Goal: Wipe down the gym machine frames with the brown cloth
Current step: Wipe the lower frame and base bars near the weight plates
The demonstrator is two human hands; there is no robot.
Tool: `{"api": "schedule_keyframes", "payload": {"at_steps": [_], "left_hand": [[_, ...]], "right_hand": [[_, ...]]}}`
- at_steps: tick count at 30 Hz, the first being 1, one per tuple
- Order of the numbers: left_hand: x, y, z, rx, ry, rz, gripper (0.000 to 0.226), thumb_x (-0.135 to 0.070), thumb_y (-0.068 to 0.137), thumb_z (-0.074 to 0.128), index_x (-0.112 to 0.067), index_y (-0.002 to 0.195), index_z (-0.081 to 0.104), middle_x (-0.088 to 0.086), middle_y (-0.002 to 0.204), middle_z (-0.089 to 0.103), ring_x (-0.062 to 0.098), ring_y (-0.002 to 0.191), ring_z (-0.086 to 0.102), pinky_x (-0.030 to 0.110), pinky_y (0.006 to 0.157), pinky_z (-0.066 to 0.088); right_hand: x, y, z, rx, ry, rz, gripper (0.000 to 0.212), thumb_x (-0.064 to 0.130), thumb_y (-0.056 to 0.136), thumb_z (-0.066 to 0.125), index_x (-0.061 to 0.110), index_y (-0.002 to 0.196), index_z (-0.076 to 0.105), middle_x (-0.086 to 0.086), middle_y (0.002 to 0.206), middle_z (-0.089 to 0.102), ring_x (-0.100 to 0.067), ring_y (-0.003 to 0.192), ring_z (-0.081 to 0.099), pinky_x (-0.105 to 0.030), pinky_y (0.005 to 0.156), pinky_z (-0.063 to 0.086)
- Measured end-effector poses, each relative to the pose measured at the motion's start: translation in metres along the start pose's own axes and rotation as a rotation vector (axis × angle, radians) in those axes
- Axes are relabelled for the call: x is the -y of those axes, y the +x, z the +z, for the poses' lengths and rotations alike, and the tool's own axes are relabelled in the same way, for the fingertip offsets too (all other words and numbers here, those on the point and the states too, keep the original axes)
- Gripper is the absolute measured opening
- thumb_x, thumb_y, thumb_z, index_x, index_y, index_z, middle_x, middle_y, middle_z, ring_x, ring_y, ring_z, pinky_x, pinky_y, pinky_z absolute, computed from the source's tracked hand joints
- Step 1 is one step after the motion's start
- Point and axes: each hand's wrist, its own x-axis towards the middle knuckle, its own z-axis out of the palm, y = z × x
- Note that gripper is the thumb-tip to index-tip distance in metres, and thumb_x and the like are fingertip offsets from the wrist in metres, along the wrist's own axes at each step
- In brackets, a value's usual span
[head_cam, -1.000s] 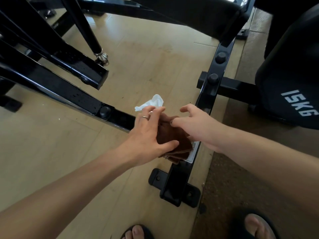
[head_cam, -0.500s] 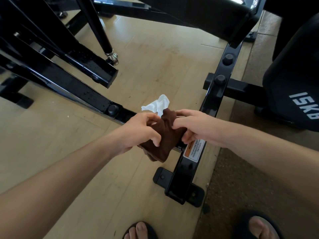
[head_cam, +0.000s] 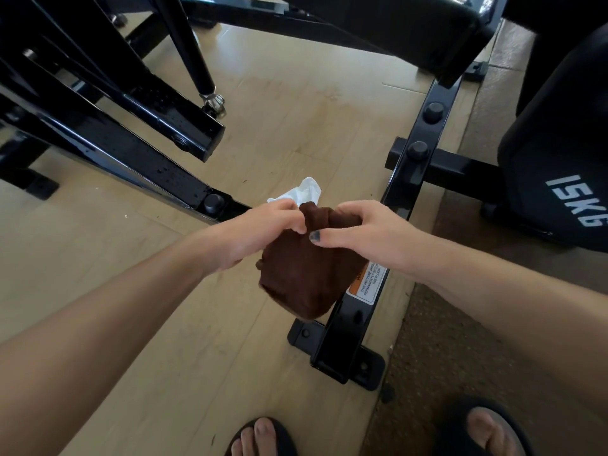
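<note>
Head view: left hand (head_cam: pixel 263 232) and right hand (head_cam: pixel 365 232) fingers pinch the bunched brown fabric cloth (head_cam: pixel 306 274), held above the black steel frame rail (head_cam: pixel 348 334). Risk: an uneven grip could drop it onto the floor.

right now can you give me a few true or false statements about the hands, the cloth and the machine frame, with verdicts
1. Both hands grip the brown cloth. True: the left hand and the right hand pinch its top edge.
2. The cloth lies flat on the floor. False: it hangs from the hands, above the frame bar.
3. A white tissue shows just beyond the hands. True.
4. The weight at the right is marked 25KG. False: it reads 15KG.
5. The warning sticker on the frame bar is fully visible. False: the cloth covers part of it.
</note>
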Motion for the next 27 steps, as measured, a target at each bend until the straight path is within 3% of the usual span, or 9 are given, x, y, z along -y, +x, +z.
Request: {"api": "schedule_keyframes", "payload": {"at_steps": [4, 6, 8, 12, 14, 16, 19, 22, 27], "left_hand": [[0.003, 0.003, 0.001, -0.101, -0.044, 0.026, 0.036, -0.037, 0.087, 0.067, -0.018, 0.116, 0.055, 0.005, 0.109, 0.070, 0.021, 0.099, 0.069, 0.041, 0.087, 0.056], [0.008, 0.004, 0.003, -0.235, 0.243, 0.151, 0.026, -0.035, 0.096, 0.060, -0.028, 0.119, 0.049, -0.001, 0.110, 0.067, 0.017, 0.098, 0.066, 0.042, 0.083, 0.058], [0.017, 0.004, 0.011, -0.333, 0.550, 0.328, 0.040, -0.032, 0.097, 0.056, -0.031, 0.134, 0.041, -0.004, 0.124, 0.059, 0.016, 0.112, 0.058, 0.042, 0.094, 0.051], [0.033, 0.002, 0.039, -0.296, 0.740, 0.701, 0.060, -0.035, 0.094, 0.052, -0.015, 0.148, 0.037, 0.003, 0.147, 0.047, 0.018, 0.135, 0.040, 0.029, 0.113, 0.032], [0.039, 0.005, 0.053, -0.235, 0.808, 0.697, 0.077, -0.051, 0.096, 0.048, -0.012, 0.158, 0.023, 0.004, 0.162, 0.031, 0.017, 0.150, 0.023, 0.033, 0.124, 0.019], [0.045, 0.014, 0.062, -0.239, 0.959, 0.635, 0.086, -0.062, 0.097, 0.043, -0.014, 0.161, 0.013, 0.004, 0.168, 0.016, 0.020, 0.155, 0.010, 0.041, 0.126, 0.012], [0.050, 0.024, 0.068, -0.328, 1.200, 0.678, 0.074, -0.065, 0.098, 0.038, -0.015, 0.153, 0.034, 0.009, 0.154, 0.039, 0.030, 0.148, 0.027, 0.050, 0.119, 0.024], [0.054, 0.035, 0.062, -0.384, 1.165, 0.829, 0.060, -0.061, 0.100, 0.040, -0.012, 0.131, 0.057, 0.008, 0.127, 0.060, 0.031, 0.125, 0.051, 0.046, 0.106, 0.040], [0.063, 0.051, 0.023, -0.411, 1.047, 0.833, 0.043, -0.049, 0.095, 0.049, -0.014, 0.113, 0.067, 0.005, 0.104, 0.066, 0.028, 0.100, 0.061, 0.043, 0.091, 0.047]], "right_hand": [[0.004, 0.004, -0.001, -0.181, -0.003, -0.005, 0.015, 0.033, 0.093, 0.074, 0.024, 0.091, 0.062, 0.002, 0.081, 0.071, -0.012, 0.062, 0.072, -0.022, 0.047, 0.054], [-0.001, 0.007, -0.001, -0.226, -0.291, -0.011, 0.024, 0.045, 0.098, 0.064, 0.024, 0.101, 0.054, 0.000, 0.086, 0.066, -0.020, 0.068, 0.069, -0.030, 0.050, 0.053], [-0.011, 0.007, 0.004, -0.225, -0.700, -0.071, 0.033, 0.056, 0.103, 0.045, 0.023, 0.104, 0.049, 0.002, 0.088, 0.062, -0.022, 0.081, 0.064, -0.038, 0.066, 0.052], [-0.021, 0.004, 0.004, -0.183, -1.169, -0.207, 0.047, 0.050, 0.105, 0.019, 0.022, 0.116, 0.054, 0.002, 0.100, 0.053, -0.024, 0.092, 0.057, -0.041, 0.080, 0.049], [-0.026, 0.007, -0.002, -0.157, -1.162, -0.214, 0.040, 0.036, 0.106, 0.023, 0.016, 0.119, 0.055, -0.001, 0.108, 0.053, -0.025, 0.102, 0.050, -0.040, 0.092, 0.044], [-0.031, 0.006, -0.007, -0.231, -0.855, -0.162, 0.031, 0.024, 0.105, 0.035, 0.013, 0.125, 0.057, -0.002, 0.120, 0.057, -0.023, 0.115, 0.049, -0.035, 0.102, 0.038], [-0.036, 0.003, -0.014, -0.361, -0.599, -0.174, 0.036, 0.014, 0.102, 0.043, 0.013, 0.137, 0.052, 0.000, 0.126, 0.057, -0.015, 0.121, 0.049, -0.031, 0.105, 0.037], [-0.038, 0.009, -0.011, -0.412, -0.614, -0.204, 0.040, 0.025, 0.098, 0.033, 0.018, 0.133, 0.052, 0.004, 0.116, 0.063, -0.014, 0.114, 0.056, -0.037, 0.112, 0.034], [-0.056, 0.013, 0.007, -0.301, -0.928, -0.197, 0.049, 0.041, 0.104, 0.013, 0.029, 0.127, 0.055, 0.008, 0.103, 0.071, -0.008, 0.116, 0.059, -0.037, 0.127, -0.006]]}}
